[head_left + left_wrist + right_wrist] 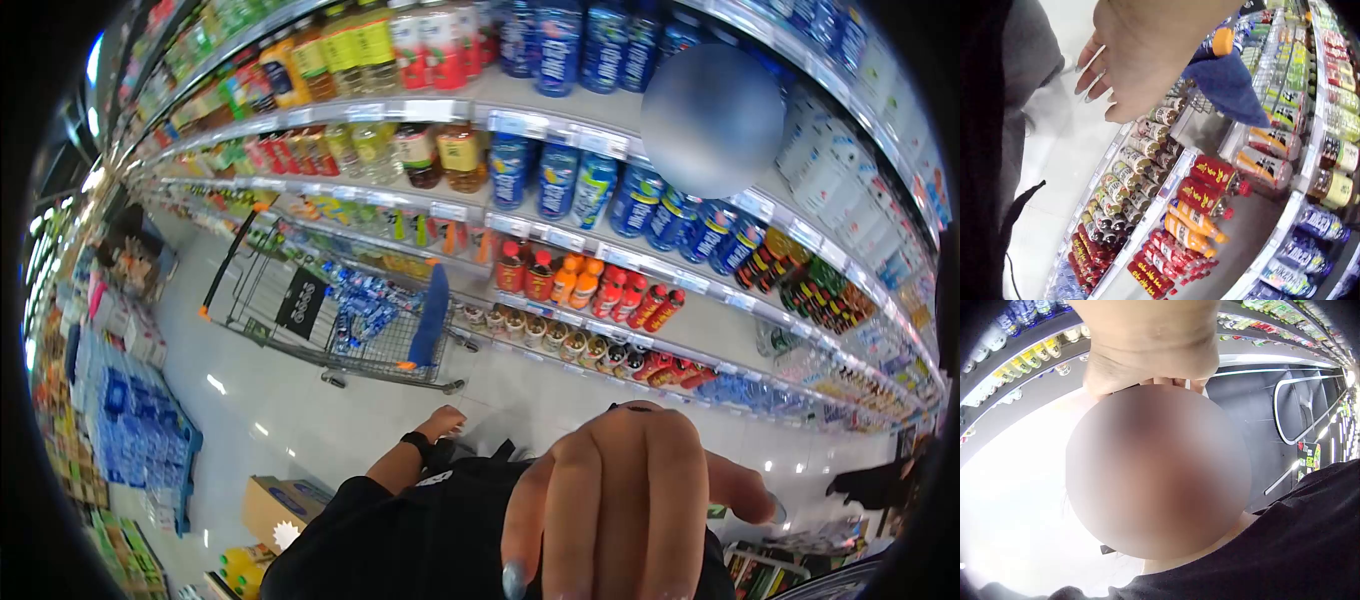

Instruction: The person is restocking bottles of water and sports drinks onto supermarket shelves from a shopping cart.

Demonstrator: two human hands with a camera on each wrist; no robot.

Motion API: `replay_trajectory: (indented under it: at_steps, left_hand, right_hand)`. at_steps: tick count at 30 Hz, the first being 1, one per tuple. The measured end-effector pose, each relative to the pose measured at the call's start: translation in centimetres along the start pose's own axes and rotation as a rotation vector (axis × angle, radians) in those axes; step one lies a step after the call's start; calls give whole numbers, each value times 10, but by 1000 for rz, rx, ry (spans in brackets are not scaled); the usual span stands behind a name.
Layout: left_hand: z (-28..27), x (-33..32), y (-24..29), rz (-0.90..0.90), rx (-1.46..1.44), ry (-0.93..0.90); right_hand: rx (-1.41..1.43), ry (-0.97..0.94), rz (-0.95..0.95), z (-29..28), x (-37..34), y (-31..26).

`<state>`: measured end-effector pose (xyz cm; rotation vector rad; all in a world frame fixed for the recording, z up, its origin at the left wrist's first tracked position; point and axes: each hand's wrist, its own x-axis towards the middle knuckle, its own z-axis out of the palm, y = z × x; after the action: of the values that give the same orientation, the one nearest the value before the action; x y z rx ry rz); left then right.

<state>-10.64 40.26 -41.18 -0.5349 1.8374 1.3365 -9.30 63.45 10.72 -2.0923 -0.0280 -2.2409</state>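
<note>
left hand [445,422] loose, empty, near cart [385,370] | right hand [625,500] raised by head [1159,469]; fingertips cropped, grip cannot be told | advice: light touch, steady wrist

water packs [140,425] on blue pallet [188,475], cardboard box [264,510]

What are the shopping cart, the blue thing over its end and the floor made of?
The shopping cart looks like dull grey metal, built of thin, open wirework. The blue thing seems matte fabric, with soft, drooping edges; fibre unclear. The floor looks like glossy tile or stone, showing bright reflections.
</note>
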Motion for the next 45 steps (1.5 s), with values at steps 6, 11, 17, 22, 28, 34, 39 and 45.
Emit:
replay_trajectory:
  at_steps: [6,11,17,22,28,34,39,45]
  left_hand:
    - [-72,26,-61,94,-133,-19]
    - [-175,-9,-83,90,-347,108]
    - [-285,-74,-99,130,-497,402]
    - [-323,-83,-109,238,-578,345]
    - [-343,-80,-51,257,-439,-196]
    - [-428,-61,9,320,-531,-711]
    - [-500,-15,48,282,-504,-478]
    - [-541,81,25,68,-867,174]
  right_hand:
    - [-632,78,251,-39,-42,92]
    - [-1313,-212,1053,-115,-166,250]
    - [-1547,-325,1729,-190,-399,340]
    - [-1191,-40,2318,-199,-416,357]
    - [-785,546,2277,-233,-437,370]
    - [-694,907,2187,-293,-494,382]
    - [-300,1113,2221,-363,-564,394]
    - [-451,1207,2318,-408,-494,443]
